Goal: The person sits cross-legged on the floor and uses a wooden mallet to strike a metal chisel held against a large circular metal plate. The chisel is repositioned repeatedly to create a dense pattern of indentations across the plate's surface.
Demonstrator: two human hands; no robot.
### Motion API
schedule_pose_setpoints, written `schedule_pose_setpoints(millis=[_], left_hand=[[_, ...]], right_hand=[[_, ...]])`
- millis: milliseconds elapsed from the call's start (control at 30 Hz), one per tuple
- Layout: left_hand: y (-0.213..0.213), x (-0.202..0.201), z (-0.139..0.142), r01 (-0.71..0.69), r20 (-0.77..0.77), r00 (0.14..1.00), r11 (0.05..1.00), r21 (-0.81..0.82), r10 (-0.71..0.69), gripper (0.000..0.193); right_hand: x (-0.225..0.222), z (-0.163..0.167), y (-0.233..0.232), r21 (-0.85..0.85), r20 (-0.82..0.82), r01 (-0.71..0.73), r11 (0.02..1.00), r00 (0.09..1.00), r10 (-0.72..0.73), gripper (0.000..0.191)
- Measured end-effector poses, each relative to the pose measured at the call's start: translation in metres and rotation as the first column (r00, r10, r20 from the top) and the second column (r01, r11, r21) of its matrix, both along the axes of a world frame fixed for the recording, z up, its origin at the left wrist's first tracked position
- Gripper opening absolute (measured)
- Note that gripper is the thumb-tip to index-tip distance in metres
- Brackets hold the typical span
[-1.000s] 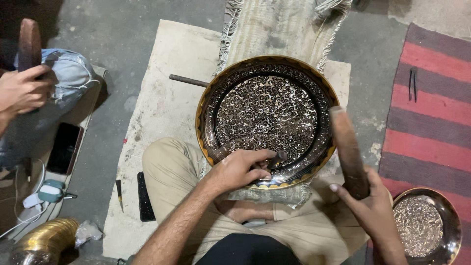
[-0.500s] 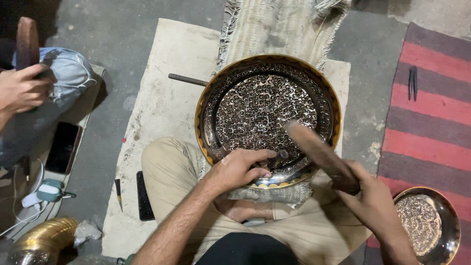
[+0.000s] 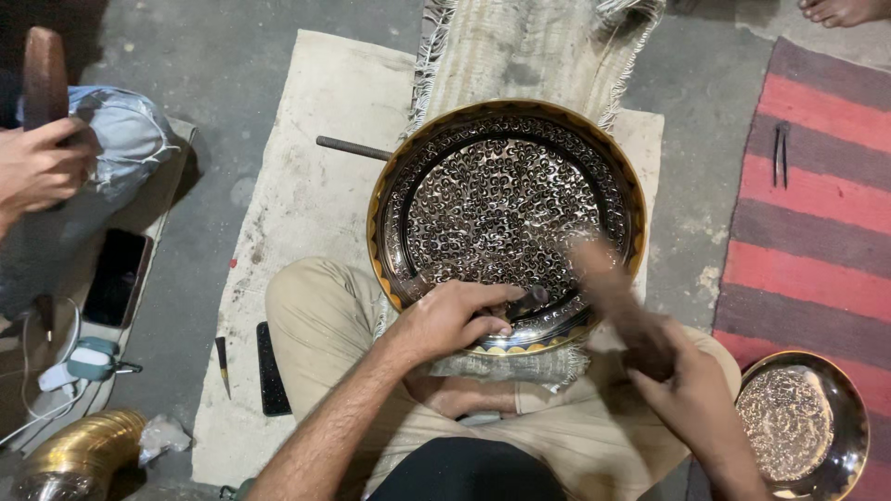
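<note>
The left hand (image 3: 455,320) pinches a small chisel (image 3: 531,299) upright against the engraved brass tray (image 3: 506,209), steadying its tip. The right hand (image 3: 691,394), fingers wrapped shut, grips a blurred wooden mallet (image 3: 608,283) just beside the chisel's head.

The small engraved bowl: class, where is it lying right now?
In the head view, the small bowl sits at the lower right on the striped rug, just beyond the right hand.

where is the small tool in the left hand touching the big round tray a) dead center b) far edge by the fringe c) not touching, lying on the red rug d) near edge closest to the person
d: the left hand presses the small tool on the big round tray at its near edge.
</note>
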State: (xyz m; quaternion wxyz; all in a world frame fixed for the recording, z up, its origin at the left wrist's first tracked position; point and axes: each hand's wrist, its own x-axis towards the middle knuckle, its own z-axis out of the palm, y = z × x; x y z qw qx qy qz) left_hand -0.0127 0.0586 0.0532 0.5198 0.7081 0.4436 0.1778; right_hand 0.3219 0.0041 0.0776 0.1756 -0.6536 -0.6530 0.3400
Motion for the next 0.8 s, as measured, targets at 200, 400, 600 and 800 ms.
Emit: schedule_pose_setpoints(millis=[200,400,600,800], left_hand=[[-0.002,-0.002,0.001,-0.011,0.054,0.999,0.999,0.048,0.009,0.048],[-0.002,-0.002,0.002,-0.022,0.079,0.997,0.998,0.051,0.018,0.047],[-0.001,-0.002,0.001,-0.012,0.060,0.998,0.999,0.036,0.010,0.047],[-0.002,-0.003,0.002,-0.005,0.059,0.998,0.999,0.053,0.002,0.046]], right_hand=[[-0.001,-0.009,-0.006,-0.056,0.113,0.051,0.997,0.993,-0.044,0.060],[-0.003,-0.009,-0.008,-0.016,0.082,0.030,0.999,0.996,-0.029,0.066],[-0.003,-0.015,-0.008,-0.040,-0.245,0.165,0.985,0.955,-0.170,0.050],[0.000,-0.024,-0.015,-0.192,-0.248,0.346,0.918,0.888,-0.386,0.045]])
